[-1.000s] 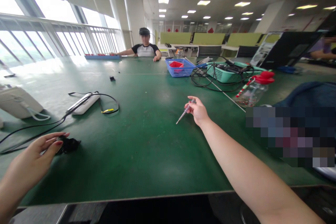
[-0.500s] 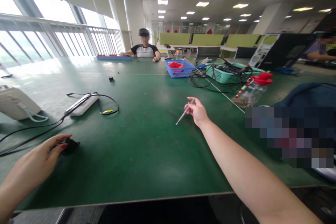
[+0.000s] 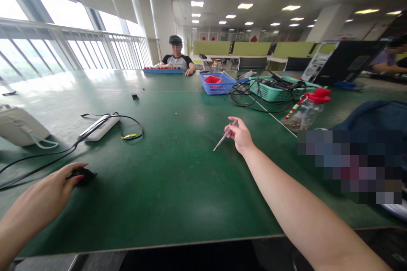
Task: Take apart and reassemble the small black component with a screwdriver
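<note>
Two baskets stand on the far part of the green table point(image 3: 178, 186), about one o'clock from the right hand point(image 3: 241, 136): a blue basket point(image 3: 219, 86) with one red piece point(image 3: 212, 78) lying in it, and just to its right a teal basket point(image 3: 267, 93) filled with a tangle of black cables point(image 3: 281, 82) that spills over its near rim onto the table; one clear bottle point(image 3: 303, 114) with a red lid, at three o'clock of that hand, holds small bits too blurred to name; the right hand is closed on one slim screwdriver point(image 3: 223, 139), pinched between thumb and fingers, its tip pointing toward eight o'clock; whether the tip touches the table I cannot tell; the left hand point(image 3: 44, 197), at eight o'clock near the table's near edge, lies half open with its fingertips on one small black object point(image 3: 85, 176) that rests on the table; whether it grips that object I cannot tell; one white power strip point(image 3: 101, 126) with a black cord lies at one o'clock of the left hand, one white device point(image 3: 19, 126) at eleven o'clock, and one tiny black piece point(image 3: 135, 96) farther off; across the table at twelve o'clock one person point(image 3: 177, 60) sits with hands at a blue tray point(image 3: 163, 70) carrying red pieces; a second person point(image 3: 389, 61) shows partly at the far right, at two o'clock
</note>
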`<state>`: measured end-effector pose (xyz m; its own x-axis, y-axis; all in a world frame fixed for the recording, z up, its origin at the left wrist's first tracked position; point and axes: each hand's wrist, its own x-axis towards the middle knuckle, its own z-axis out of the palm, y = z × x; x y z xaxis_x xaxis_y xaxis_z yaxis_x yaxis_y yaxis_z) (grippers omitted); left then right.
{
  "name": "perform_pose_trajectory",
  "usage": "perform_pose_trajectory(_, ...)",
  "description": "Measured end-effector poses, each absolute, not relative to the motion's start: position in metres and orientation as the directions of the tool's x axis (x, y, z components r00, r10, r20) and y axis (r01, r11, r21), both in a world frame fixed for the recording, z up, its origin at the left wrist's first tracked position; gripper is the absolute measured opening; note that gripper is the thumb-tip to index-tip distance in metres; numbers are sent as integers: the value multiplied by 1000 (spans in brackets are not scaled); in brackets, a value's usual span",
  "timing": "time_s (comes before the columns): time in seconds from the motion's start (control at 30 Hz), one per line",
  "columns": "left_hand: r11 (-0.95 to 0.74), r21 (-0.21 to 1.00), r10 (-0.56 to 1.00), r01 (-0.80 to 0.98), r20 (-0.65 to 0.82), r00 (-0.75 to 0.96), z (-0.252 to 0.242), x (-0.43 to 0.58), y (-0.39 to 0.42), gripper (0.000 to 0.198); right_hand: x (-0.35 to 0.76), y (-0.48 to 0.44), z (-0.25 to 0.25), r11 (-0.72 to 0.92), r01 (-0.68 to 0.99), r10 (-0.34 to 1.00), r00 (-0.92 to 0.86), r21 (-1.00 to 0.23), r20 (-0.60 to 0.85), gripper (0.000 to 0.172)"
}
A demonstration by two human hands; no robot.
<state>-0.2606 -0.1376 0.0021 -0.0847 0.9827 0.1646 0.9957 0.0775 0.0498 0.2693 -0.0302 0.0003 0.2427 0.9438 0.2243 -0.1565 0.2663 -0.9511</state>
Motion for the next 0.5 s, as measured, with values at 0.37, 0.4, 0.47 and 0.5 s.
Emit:
perform_pose_trajectory(0.37,60,35,994,998,86,-63,3,-246,-146,55,268,-31,0,260,-149,946,239,-954,221,37)
perform_pose_trajectory(0.4,66,35,995,997,75,-68,5,-245,-144,56,268,-32,1,260,-149,946,240,-954,220,37)
perform_pose_trajectory(0.47,45,19,996,999,76,-47,6,-243,-141,59,268,-32,1,259,-149,945,243,-954,218,37)
perform_pose_trajectory(0.5,17,9,996,1000,92,-17,6,-244,-139,60,268,-32,1,258,-150,945,246,-954,217,37)
